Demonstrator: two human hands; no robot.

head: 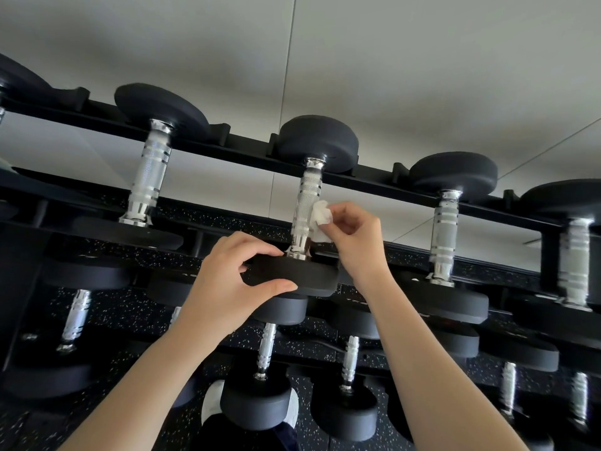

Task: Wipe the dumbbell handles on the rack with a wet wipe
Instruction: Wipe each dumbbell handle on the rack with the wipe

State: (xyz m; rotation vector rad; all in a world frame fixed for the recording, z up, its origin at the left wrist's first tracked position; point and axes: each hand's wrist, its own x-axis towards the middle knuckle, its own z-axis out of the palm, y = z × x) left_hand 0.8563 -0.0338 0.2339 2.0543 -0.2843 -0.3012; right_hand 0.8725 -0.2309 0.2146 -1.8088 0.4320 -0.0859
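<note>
Head view: wiping the middle dumbbell on the black steel rack [374, 184].
The right hand [356, 237] pinches a crumpled white wet wipe [320, 219] against the right side of the knurled chrome handle [305, 203]. The left hand [227, 281] grips the near black rubber head [305, 276]. Advise wrapping the wipe fully round and turning the dumbbell.

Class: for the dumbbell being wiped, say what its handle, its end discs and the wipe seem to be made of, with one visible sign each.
Handle: metal, likely chromed steel; bright reflections, knurled bands. End discs: probably rubber or a rubber coating; matte black, no glare. Wipe: thin white nonwoven or paper; softly crumpled.
</note>
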